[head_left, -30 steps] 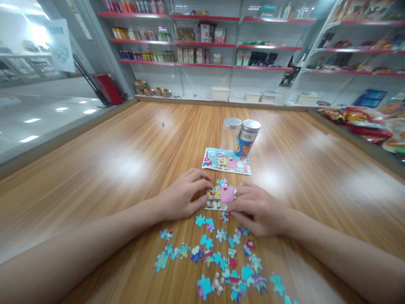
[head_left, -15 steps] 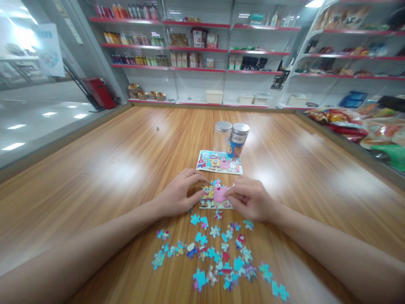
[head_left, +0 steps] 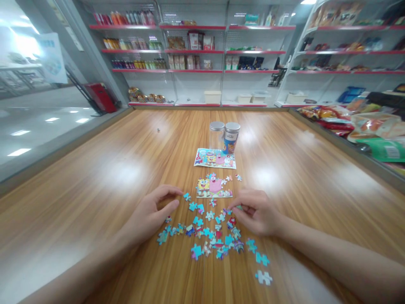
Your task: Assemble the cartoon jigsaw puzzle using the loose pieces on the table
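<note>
A partly joined jigsaw (head_left: 215,185) with a yellow and a pink cartoon figure lies on the wooden table. Behind it is a printed reference picture (head_left: 211,159). Many loose pieces, mostly turquoise, are scattered in front, among them a pale piece (head_left: 263,277) nearest me. My left hand (head_left: 152,213) is left of the jigsaw, thumb and fingers apart, with nothing between them, close to a small turquoise piece (head_left: 187,196). My right hand (head_left: 256,211) is at the right of the loose pieces, its fingertips closed together by a purple-blue piece (head_left: 225,211); whether they grip it is unclear.
Two lidded cans, one clear (head_left: 216,136) and one labelled (head_left: 231,138), stand behind the picture. A tiny object (head_left: 158,130) lies at the far left of the table (head_left: 126,147). Snack bags (head_left: 370,122) are at the right, with stocked shelves (head_left: 193,51) beyond.
Both hands have moved off the jigsaw toward me, the left one also outward. The jigsaw is now uncovered, and a loose piece shows at its upper right. The view has shifted slightly.
</note>
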